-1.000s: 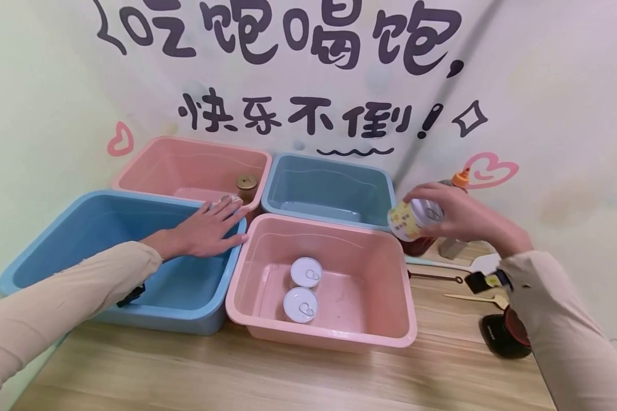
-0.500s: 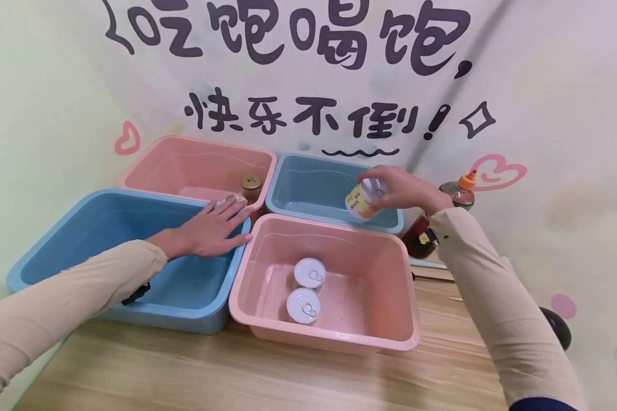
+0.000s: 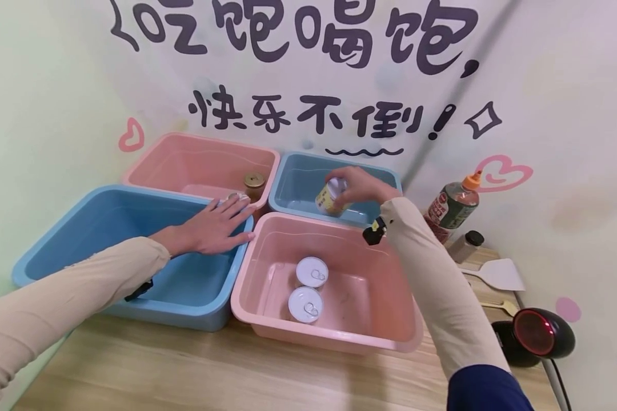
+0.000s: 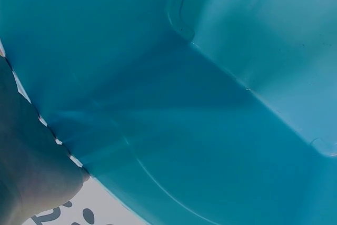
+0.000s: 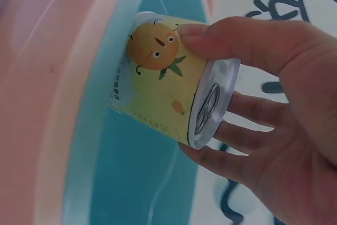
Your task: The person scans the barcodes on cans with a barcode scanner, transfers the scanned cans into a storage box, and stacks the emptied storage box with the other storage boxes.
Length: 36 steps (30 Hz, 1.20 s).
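My right hand [image 3: 359,185] grips a yellow tin can [image 5: 158,85] with a pull-tab lid and a cartoon fruit on its label. The can is tilted above the far blue bin [image 3: 288,171]. My left hand [image 3: 209,229] lies with fingers spread across the rim of the near blue bin [image 3: 185,310]. Its fingertips are over a shiny silvery thing, mostly hidden, at the edge of the far pink bin [image 3: 200,149]. In the near pink bin [image 3: 349,302], two white-lidded cans [image 3: 305,304] stand upright side by side. A gold-lidded can [image 3: 254,182] stands inside the far pink bin.
To the right are a sauce bottle [image 3: 455,205] with an orange cap, a black-capped jar [image 3: 467,245], a white spatula [image 3: 499,275] and a black device [image 3: 542,334] glowing red. A wall with large lettering rises behind the bins. The wooden table [image 3: 211,371] shows in front.
My right hand has carried the yellow can leftward, from beside the sauce bottle to over the far blue bin. The left hand has stayed on the rim. The view has shifted slightly.
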### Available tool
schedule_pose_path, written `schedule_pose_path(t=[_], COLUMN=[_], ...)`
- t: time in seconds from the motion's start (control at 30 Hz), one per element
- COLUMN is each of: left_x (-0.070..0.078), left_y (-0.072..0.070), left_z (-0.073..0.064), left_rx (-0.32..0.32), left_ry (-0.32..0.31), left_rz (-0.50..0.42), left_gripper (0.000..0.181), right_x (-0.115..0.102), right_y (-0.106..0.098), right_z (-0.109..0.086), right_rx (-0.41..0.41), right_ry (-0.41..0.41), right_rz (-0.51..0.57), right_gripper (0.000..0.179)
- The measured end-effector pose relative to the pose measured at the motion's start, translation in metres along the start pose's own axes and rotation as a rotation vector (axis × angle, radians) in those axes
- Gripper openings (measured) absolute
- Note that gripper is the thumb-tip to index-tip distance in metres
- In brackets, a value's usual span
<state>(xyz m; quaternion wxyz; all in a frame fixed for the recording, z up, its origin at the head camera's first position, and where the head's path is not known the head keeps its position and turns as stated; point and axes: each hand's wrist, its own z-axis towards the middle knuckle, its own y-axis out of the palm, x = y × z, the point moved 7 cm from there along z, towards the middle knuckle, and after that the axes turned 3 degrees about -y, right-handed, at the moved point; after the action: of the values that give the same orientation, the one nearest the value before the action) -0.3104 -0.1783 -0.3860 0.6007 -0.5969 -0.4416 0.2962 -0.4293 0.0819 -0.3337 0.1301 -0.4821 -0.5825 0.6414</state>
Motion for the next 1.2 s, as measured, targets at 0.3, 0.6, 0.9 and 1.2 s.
schedule_pose_path(t=[0.3,0.6,0.9,1.2], left_x=[-0.002,-0.001,-0.002,-0.001], left_y=[0.0,-0.001,0.002,0.001], left_z=[0.0,0.0,0.002,0.0], left_rx=[-0.018,-0.026,-0.026,-0.026], left_ry=[-0.013,-0.015,-0.013,-0.014], left_rz=[0.008,0.012,0.021,0.013], left_gripper=[0.076,0.076,0.077,0.076], right_x=[-0.003,-0.001,0.006,0.008], right_y=[0.037,0.066,0.08,0.097], right_z=[0.033,0.058,0.072,0.085], right_rx=[-0.044,-0.093,-0.117,-0.12], right_ry=[0.011,0.017,0.045,0.016], right_rz=[0.046,0.041,0.055,0.06], right_gripper=[0.052,0.046,0.046,0.039])
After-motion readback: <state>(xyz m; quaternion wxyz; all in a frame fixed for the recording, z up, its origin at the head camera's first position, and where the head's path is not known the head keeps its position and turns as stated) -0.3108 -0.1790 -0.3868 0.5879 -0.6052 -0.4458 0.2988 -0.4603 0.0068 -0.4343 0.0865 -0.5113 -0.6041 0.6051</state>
